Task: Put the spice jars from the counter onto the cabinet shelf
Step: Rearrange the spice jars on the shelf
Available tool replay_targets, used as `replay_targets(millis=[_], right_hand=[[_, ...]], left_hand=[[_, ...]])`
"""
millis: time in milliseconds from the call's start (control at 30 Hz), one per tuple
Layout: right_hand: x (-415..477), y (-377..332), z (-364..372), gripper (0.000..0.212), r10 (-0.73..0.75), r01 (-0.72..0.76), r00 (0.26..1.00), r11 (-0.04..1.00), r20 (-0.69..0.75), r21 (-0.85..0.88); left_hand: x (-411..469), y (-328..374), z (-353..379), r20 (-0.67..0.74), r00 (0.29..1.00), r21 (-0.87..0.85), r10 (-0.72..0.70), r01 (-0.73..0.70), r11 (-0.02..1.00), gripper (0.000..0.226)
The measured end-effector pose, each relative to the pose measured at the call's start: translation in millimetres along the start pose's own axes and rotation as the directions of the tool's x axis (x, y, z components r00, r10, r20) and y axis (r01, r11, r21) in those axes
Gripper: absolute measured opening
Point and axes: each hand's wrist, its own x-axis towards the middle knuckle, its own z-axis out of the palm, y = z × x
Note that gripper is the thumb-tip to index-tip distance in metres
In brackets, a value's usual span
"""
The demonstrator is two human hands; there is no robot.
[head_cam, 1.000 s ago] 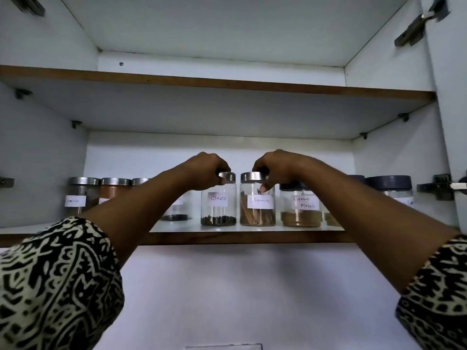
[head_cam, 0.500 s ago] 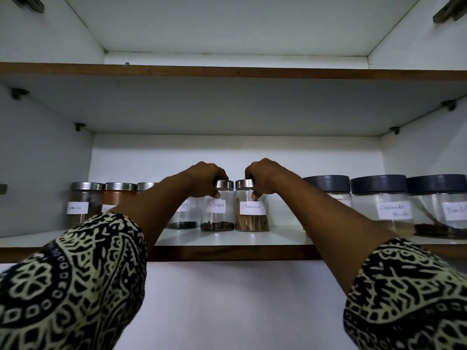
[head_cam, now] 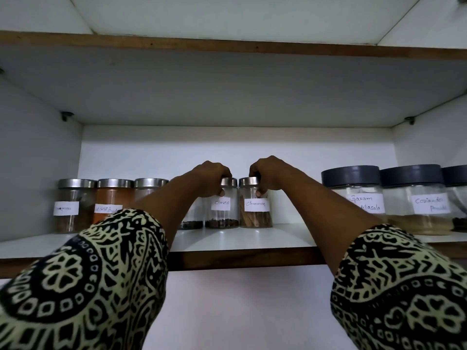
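— Where does the Cloves jar (head_cam: 222, 210) sit relative to the left grip (head_cam: 211, 176)?
— Directly under it. The grip comes from above, its fingers curled over the steel lid and its thumb on the glass just below. The jar stands upright on the shelf (head_cam: 240, 239).
— And the right grip (head_cam: 271, 174)?
— It has the same hold on the Cinnamon jar (head_cam: 255, 215): fingers wrapped round the lid, thumb on the glass just above the label. This jar is upright too, just right of the Cloves jar. Whether the two touch cannot be told.
— How many jars does the shelf carry?
— Nine. Six are small: the two held ones, and four in a row to their left, namely the leftmost jar (head_cam: 73, 205), the orange jar (head_cam: 111, 195), the third jar (head_cam: 150, 183) and the fourth jar (head_cam: 190, 223). Five steel lids show, and the left arm hides the fourth jar's top.
— And the other three?
— They are bigger jars with dark lids, well apart to the right: the Garam Masala jar (head_cam: 353, 188), the Coriander jar (head_cam: 414, 218), and the edge jar (head_cam: 458, 175), which the frame cuts off.
— Anything else?
— Two patterned sleeves, the left sleeve (head_cam: 83, 281) and the right sleeve (head_cam: 404, 289).
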Motion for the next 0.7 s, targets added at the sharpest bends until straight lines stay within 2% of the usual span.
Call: replay_targets(millis=[367, 533, 600, 700], right_hand=[[5, 5, 9, 0.048, 0.015, -0.014, 1.0, 0.998, -0.01, 0.067], [-4, 0, 10, 0.063, 0.015, -0.015, 1.0, 1.0, 0.008, 0.006], [-11, -4, 4, 0.065, 0.018, -0.018, 0.999, 1.0, -0.029, 0.001], [-29, -4, -16, 0.063, 0.008, -0.009, 0.993, 1.0, -0.122, -0.004]], left_hand=[[1, -2, 5, -0.018, 1.0, -0.007, -0.006, 0.006, 1.0, 0.053], [-11, 0, 3, -0.03, 0.999, -0.053, -0.036, 0.034, 0.998, 0.064], [-19, 0, -5, -0.061, 0.997, -0.088, -0.045, 0.04, 0.995, 0.068], [-28, 9, -21, -0.056, 0.998, -0.021, 0.006, -0.007, 1.0, 0.065]])
